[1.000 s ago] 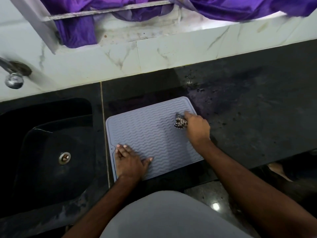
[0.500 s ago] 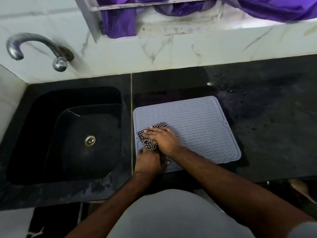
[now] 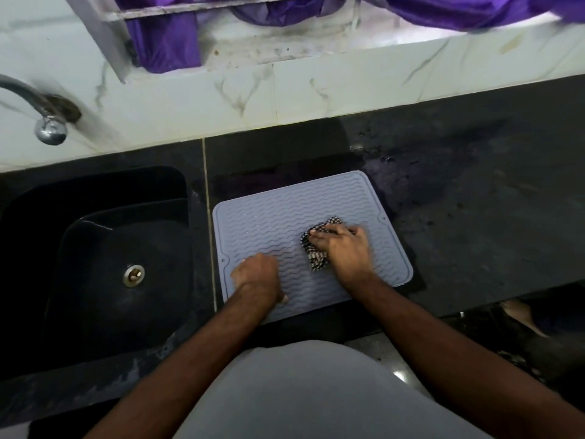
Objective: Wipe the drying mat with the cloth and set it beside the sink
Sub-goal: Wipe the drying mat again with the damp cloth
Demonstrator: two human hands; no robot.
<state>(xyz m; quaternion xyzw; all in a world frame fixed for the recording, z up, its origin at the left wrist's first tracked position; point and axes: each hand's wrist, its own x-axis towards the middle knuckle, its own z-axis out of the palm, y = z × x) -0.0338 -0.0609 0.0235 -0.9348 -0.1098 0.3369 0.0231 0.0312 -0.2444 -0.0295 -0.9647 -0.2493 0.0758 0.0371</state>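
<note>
The drying mat (image 3: 285, 217) lies flat on the dark surface (image 3: 474, 217), just to the right of the black sink (image 3: 95, 248), its left edge running alongside the seam line near the basin. I see it as a pale grey-blue sheet with a wavy ridged pattern, turned a little so its far right corner points away from me. My right hand (image 3: 345, 248) is on the right half of the mat, its fingers (image 3: 329, 234) curled over and gripping the checked cloth (image 3: 316, 251), which is bunched up and pressed against the ridges; part of the cloth sticks out to the left of and below the hand. My left hand (image 3: 256, 274) rests on the near left part of the mat (close to the small hole at its edge), fingers bent under at the knuckles and pressing down on it, holding nothing that I can make out. Both forearms reach in from the bottom of the view over a grey shirt (image 3: 300, 391). A metal tap (image 3: 47, 122) juts from the marbled white wall (image 3: 285, 90) behind the sink, and purple fabric (image 3: 164, 36) hangs at the window ledge above
</note>
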